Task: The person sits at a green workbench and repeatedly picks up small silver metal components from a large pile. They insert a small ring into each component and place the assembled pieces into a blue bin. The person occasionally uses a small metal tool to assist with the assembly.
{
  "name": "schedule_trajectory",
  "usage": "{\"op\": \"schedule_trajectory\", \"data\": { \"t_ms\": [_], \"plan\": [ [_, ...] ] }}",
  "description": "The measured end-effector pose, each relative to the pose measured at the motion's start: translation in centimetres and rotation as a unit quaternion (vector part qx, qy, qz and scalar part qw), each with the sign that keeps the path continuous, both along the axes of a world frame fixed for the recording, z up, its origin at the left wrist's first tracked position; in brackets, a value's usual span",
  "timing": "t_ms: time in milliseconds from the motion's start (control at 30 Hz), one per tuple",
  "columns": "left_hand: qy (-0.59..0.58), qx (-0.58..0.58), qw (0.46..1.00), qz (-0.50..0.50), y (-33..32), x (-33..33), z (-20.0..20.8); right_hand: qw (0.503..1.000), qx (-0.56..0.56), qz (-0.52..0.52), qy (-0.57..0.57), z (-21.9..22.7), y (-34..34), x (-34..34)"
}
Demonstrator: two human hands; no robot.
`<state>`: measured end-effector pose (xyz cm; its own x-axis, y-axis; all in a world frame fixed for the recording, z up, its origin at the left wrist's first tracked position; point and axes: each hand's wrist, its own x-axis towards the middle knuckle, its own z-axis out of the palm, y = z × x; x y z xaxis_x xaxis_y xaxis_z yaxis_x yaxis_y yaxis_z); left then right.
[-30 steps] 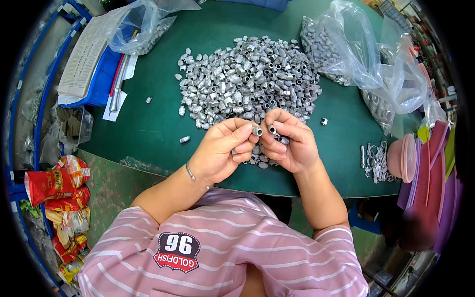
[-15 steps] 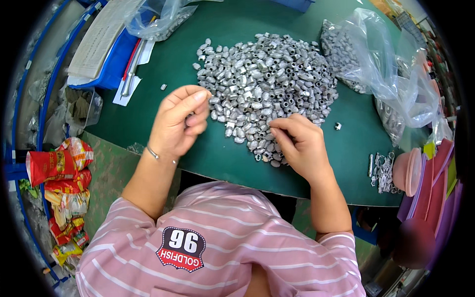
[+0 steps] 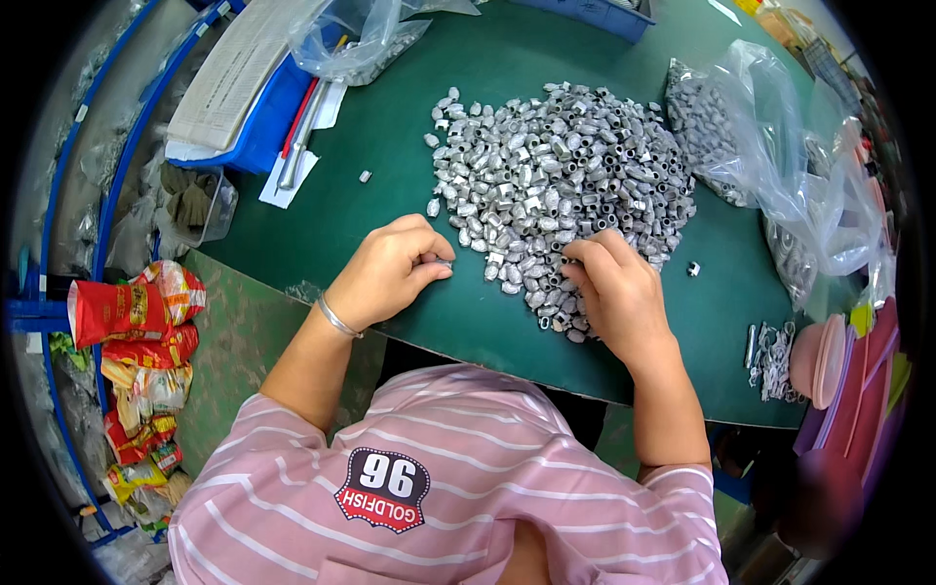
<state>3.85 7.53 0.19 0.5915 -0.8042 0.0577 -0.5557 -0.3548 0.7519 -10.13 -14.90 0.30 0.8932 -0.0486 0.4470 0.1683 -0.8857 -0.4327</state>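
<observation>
A large heap of small grey metal barrel-shaped parts (image 3: 546, 175), some with open round ends, lies on the green table (image 3: 322, 210). To the left of the heap, my left hand (image 3: 390, 273) is palm down just above the table, its fingertips closed on a small grey metal part (image 3: 444, 261) that is mostly hidden. My right hand (image 3: 622, 297) rests at the near right side of the heap. Its thumb and forefinger are pinched together among the parts, and what they hold, if anything, cannot be made out.
Clear plastic bags (image 3: 780, 146) of similar parts stand at the right. Small metal pieces (image 3: 775, 361) lie by a pink bowl (image 3: 824, 361). At the left are a blue box (image 3: 268, 122) with papers, a metal rod (image 3: 302, 136) and another bag (image 3: 356, 44). A blue bin (image 3: 595, 15) sits at the back.
My left hand has come down from a raised pinch and turned palm down beside the heap. My right hand stays at the heap's near right side. The whole view has shifted slightly.
</observation>
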Motion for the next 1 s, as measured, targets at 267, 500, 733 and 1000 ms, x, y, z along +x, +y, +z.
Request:
{"op": "schedule_trajectory", "data": {
  "t_ms": [267,500,733,1000],
  "plan": [
    [-0.039,-0.221,0.973,-0.045,-4.0,-2.9,0.9,0.975,0.179,0.094,-0.088,0.4,0.3,0.0],
    [0.012,-0.305,0.951,-0.040,-6.1,-4.2,0.4,0.949,0.288,0.088,-0.097,0.5,0.3,-0.4],
    [0.564,-0.332,0.756,0.020,-7.3,-5.4,-0.5,0.614,0.781,0.075,0.080,-0.3,0.6,-0.2],
    [0.679,-0.370,0.634,-0.016,-8.1,-4.2,-1.5,0.411,0.900,0.103,0.101,-1.0,-1.5,0.1]
  ]
}}
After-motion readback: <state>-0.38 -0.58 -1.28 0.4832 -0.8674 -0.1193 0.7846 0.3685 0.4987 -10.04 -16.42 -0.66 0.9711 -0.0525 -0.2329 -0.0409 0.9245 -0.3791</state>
